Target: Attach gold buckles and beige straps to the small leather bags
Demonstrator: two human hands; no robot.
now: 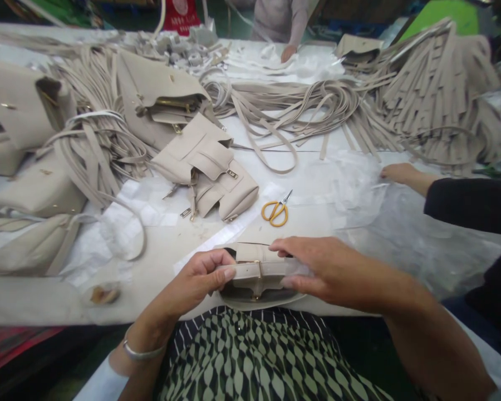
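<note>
In front of my body a beige handbag (pixel 271 304) lies at the table's near edge. A beige strap (pixel 278 269) runs across it through a gold-coloured buckle (pixel 259 269). Thumb and fingers of my left hand (pixel 204 273) pinch the strap's left part, close to the bag's corner. My right hand (pixel 321 266) wraps the bag's right side, index finger along the upper edge and thumb below the strap. The palm hides that end of the strap. Just beyond the bag, scissors (pixel 278 210) with yellow handles rest on the table.
Beige bags (pixel 217 172) are heaped at the left. Long straps (pixel 292 111) spread across the middle, with a large bundle (pixel 438 100) at right. A co-worker's hand (pixel 404 174) touches clear plastic (pixel 359 178) on the right. Another person's hand (pixel 289 53) is across the table.
</note>
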